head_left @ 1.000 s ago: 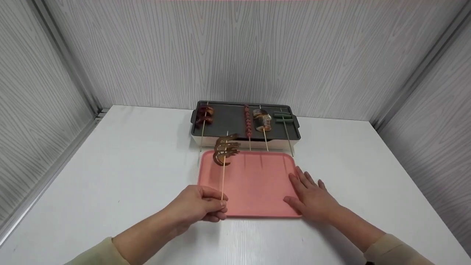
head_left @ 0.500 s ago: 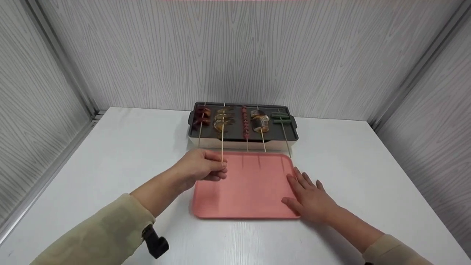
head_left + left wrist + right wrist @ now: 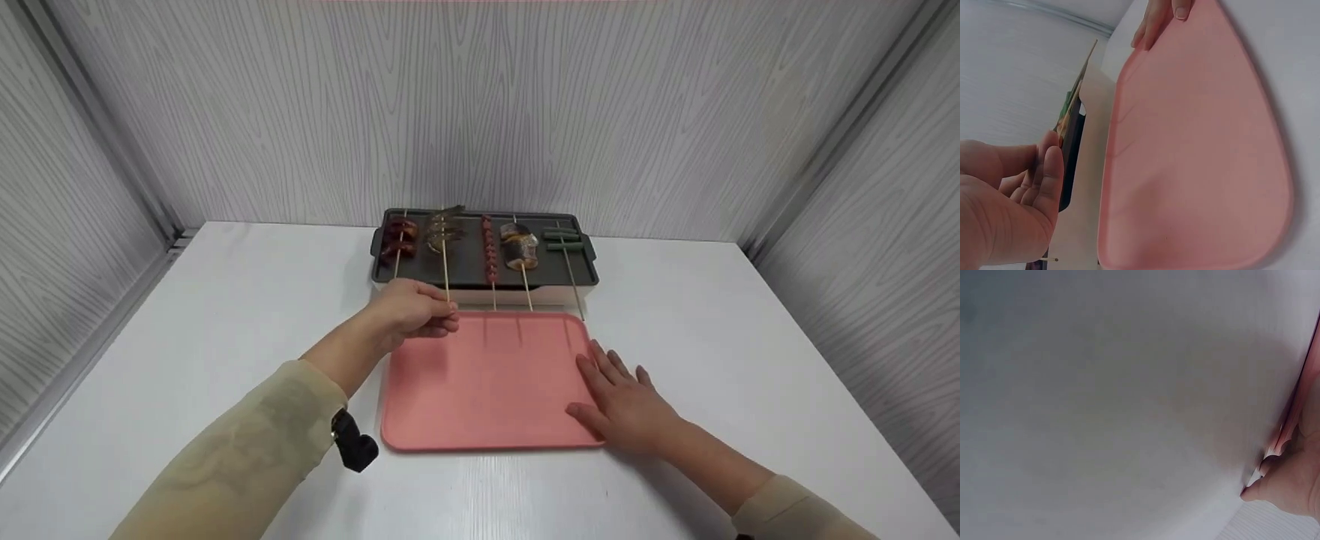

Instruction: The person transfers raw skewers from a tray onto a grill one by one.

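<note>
My left hand [image 3: 415,309] pinches the bare stick of a shrimp skewer [image 3: 444,231] between thumb and fingers. The shrimp overlap the left part of the black griddle [image 3: 472,262] in the head view. In the left wrist view, the left hand [image 3: 1013,197] is beside the griddle's dark edge [image 3: 1073,160], and its fingers hide most of the skewer. My right hand [image 3: 626,405] lies with straight fingers on the right rim of a pink rectangular tray [image 3: 487,390]. The right wrist view shows only part of that hand [image 3: 1292,484] at the tray's edge.
On the griddle lie a dark red glazed skewer [image 3: 400,238], a thin red sausage-like skewer [image 3: 490,251], a skewer of browned chunks [image 3: 520,249] and a green vegetable skewer [image 3: 562,241]. Their sticks point toward the tray. Wood-grain panels [image 3: 480,112] enclose the white table [image 3: 667,300].
My left hand has moved forward from the tray's near left, carrying the shrimp skewer over the griddle between the dark red and sausage-like skewers. The right hand has stayed on the tray's rim.
</note>
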A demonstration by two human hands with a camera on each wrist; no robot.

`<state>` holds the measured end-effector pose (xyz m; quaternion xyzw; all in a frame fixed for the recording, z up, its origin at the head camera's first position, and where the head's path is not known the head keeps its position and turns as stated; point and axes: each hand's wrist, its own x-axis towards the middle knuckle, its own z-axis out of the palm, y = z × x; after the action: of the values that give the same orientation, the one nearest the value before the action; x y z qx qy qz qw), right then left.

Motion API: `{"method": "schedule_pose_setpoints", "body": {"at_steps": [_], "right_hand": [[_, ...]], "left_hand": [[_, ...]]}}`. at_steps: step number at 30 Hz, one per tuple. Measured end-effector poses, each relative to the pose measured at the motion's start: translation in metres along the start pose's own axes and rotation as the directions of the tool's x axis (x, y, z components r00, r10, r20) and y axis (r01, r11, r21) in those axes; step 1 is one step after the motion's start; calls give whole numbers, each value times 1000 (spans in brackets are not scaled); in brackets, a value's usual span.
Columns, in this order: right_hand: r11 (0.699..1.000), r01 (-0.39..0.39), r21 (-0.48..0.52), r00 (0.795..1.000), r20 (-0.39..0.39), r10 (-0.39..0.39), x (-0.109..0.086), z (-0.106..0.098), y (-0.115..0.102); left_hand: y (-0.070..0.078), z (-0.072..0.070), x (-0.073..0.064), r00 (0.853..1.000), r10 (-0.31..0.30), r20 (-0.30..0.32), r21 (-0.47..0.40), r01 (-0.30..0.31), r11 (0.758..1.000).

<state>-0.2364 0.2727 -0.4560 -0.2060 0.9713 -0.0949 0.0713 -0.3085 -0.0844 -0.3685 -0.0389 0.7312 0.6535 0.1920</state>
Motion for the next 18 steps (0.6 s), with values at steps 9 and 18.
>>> {"method": "schedule_pose_setpoints", "body": {"at_steps": [9,18], "right_hand": [[1000,-10,-6,1000,1,10,-2,0,0],[1000,-11,-2,1000,-8,11,-6,3,3]], "left_hand": [[-4,-2,16,999,-21,-23,-18,21,1000],[-10,4,25,999,-46,-30,-15,45,999]]}}
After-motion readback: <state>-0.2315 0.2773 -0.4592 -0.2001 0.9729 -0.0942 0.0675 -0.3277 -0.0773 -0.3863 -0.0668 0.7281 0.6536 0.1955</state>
